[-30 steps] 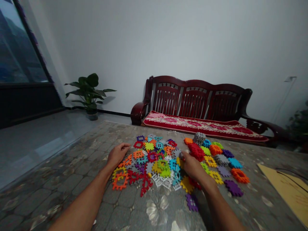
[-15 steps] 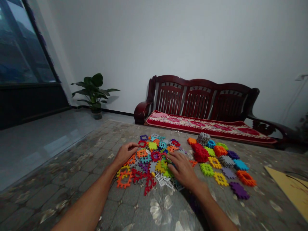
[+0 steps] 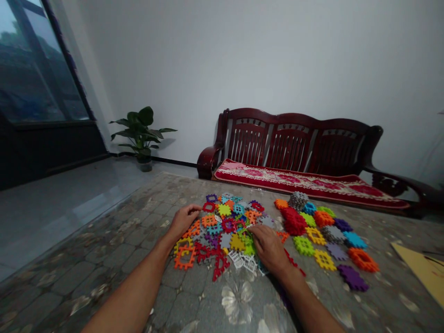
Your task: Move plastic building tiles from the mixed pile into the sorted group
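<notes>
A loose pile of colourful toothed plastic pieces [image 3: 225, 240] lies on the patterned table. At the pile's left side is my left hand [image 3: 184, 220], its fingers bent near a red square frame [image 3: 208, 207] and an orange piece [image 3: 209, 220]; nothing shows in it. My right hand [image 3: 269, 245] reaches into the pile's right side with its fingers together, the tips at a small piece beside the lime green ones [image 3: 248, 244]. What those fingertips hold is too small to make out. White window-like pieces [image 3: 243, 261] lie just left of the right wrist.
Sorted stacks stand on the right, among them a red stack [image 3: 293, 221] and a purple one [image 3: 352, 277]. A yellow board [image 3: 421, 273] lies at the right edge. Behind the table [image 3: 118, 259] are a wooden bench [image 3: 284, 143] and a potted plant [image 3: 140, 134].
The fingers of my right hand have drawn together over the pile. My left hand stays at the left side. The whole view has shifted slightly.
</notes>
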### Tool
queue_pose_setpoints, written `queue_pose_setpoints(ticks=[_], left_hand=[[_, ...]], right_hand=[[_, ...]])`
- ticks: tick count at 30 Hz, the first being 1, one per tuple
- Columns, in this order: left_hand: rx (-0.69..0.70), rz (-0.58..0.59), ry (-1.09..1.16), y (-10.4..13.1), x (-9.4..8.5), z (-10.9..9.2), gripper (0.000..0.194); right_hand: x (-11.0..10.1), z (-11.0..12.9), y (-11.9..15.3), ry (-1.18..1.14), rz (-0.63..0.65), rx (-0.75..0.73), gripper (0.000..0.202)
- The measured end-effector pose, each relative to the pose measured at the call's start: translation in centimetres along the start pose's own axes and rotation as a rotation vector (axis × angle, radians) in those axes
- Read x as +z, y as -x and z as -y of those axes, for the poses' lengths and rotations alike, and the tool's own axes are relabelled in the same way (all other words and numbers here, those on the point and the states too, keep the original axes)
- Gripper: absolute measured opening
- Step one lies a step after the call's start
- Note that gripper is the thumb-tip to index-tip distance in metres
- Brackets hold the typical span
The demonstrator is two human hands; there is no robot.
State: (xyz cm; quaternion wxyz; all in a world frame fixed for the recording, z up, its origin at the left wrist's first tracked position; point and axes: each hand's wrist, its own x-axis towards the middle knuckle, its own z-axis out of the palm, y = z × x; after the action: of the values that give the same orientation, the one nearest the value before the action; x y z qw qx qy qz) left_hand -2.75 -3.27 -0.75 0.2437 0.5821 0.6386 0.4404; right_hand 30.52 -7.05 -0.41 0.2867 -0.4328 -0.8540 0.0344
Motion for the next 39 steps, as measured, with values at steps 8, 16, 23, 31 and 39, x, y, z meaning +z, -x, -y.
queue_pose_setpoints(ticks=[8,16,23,31,39], left_hand=[[0.009,0.045,-0.058,0.0,-0.1,-0.1,0.035],[-0.003,0.063,-0.098,-0.1,-0.1,0.1,0.037],[-0.021,0.034,-0.065,0.1,-0.1,-0.8,0.031],[-0.015,0.102,0.105,0.7,-0.6,-1.2,0.038],[-0.093,0.179,0.220,1.0,-2.6,-1.6,0.045]], right_hand=[[0.2,0.2,0.1,0.038,-0.020,-0.004,0.035],[0.1,0.3,0.0,0.023,0.003,0.021,0.033],[0.1,0.2,-0.1,0.019,0.002,0.025,0.032],[0.5,-0.3,0.1,0.013,-0.039,-0.004,0.028],[-1.2,1.0,0.5,-0.046,-0.016,-0.089,0.039]])
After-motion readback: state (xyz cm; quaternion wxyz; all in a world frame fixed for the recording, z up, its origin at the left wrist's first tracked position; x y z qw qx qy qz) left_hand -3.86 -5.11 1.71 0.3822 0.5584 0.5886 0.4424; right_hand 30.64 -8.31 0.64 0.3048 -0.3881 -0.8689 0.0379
